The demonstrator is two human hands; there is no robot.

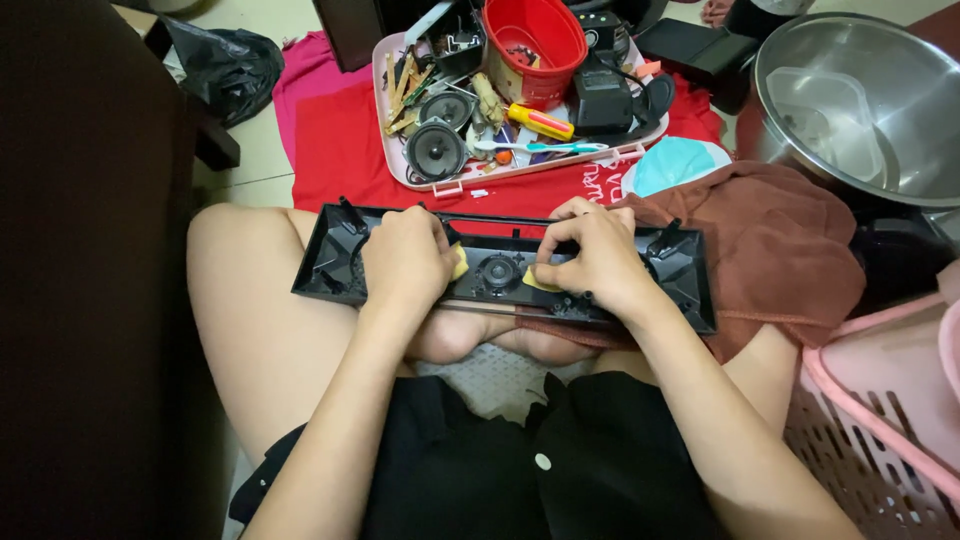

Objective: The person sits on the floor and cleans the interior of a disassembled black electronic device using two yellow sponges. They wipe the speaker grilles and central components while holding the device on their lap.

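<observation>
Black plastic makes the long panel (505, 265) that lies across the person's crossed legs, with its ribbed inner side up and a small round speaker (497, 270) mounted at its middle. The left hand (408, 258) rests on the panel just left of the speaker; its fingers (432, 232) are curled down and press a small yellow pad (459, 262) at the edge of the hand, though how tightly they hold it I cannot tell. The right hand (596, 258) lies just right of the speaker, fingers bent and closed over a second yellow piece (540, 281) against the panel.

The person sits on a pale tiled floor (255, 130). A red cloth (340, 140) is spread on the floor beyond the knees, and a pink tray (420, 180) stands on it, full of parts: two round speakers (437, 150), a red bowl (533, 45), a yellow screwdriver (540, 121), a toothbrush (545, 148) and a black box (600, 98). A brown towel (775, 245) lies under the right end of the panel and touches it. Near the far right corner of the floor stands a big steel pot (860, 105), with a clear plastic container (825, 115) inside. A pink basket (880, 420) is at the near right, just beside the right knee. A black plastic bag (225, 65) lies at the far left, beside dark furniture (90, 250).
</observation>
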